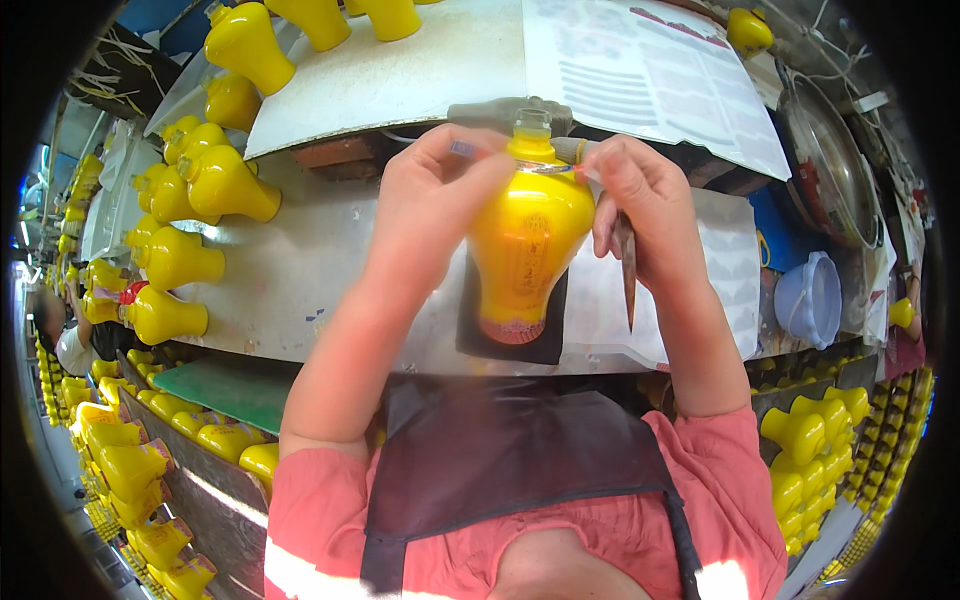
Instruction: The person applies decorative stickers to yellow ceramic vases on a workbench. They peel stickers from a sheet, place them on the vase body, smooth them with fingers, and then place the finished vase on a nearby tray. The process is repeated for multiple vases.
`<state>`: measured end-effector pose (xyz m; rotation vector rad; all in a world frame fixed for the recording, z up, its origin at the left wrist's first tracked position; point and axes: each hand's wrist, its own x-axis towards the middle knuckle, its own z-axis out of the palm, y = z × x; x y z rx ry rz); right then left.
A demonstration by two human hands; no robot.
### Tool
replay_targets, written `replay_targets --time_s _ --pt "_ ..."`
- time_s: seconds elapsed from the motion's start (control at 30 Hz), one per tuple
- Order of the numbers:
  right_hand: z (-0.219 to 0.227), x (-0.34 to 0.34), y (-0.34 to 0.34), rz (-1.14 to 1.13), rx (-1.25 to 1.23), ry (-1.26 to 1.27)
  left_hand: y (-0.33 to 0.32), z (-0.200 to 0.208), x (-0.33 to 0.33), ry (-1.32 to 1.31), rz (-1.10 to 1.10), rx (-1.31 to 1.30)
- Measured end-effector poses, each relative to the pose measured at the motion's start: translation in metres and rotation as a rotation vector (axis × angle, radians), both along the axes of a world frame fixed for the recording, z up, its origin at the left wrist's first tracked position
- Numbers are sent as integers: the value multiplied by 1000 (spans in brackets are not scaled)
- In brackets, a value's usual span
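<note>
A glossy yellow bottle with a clear glass mouth stands on a black mat in front of me. It bears faint upright markings and a reddish patterned band at its base. A thin decal-like strip lies across the bottle just below its neck. My left hand pinches at the strip's left side, slightly blurred, with a bluish end showing by its fingers. My right hand pinches at the right side. A brown, pointed, blade-like tool hangs down from its lower fingers.
Behind the bottle is a grey fixture. Printed sheets lie on the far board. Several yellow bottles crowd the left side, with more in racks on both sides. A pale bucket and a metal basin are at right.
</note>
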<state>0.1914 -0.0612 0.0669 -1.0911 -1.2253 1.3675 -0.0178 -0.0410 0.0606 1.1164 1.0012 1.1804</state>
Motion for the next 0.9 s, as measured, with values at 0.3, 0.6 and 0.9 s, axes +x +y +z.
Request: replay_targets --time_s 0.3,0.6,0.9 --pt "16 -8 -21 -149 76 -190 -17 4 -6 36 -66 117" --pt "21 -6 -27 -182 53 -377 -14 8 -6 72 -87 117" --pt "20 -2 -25 -137 32 -380 -15 10 -7 10 -156 92"
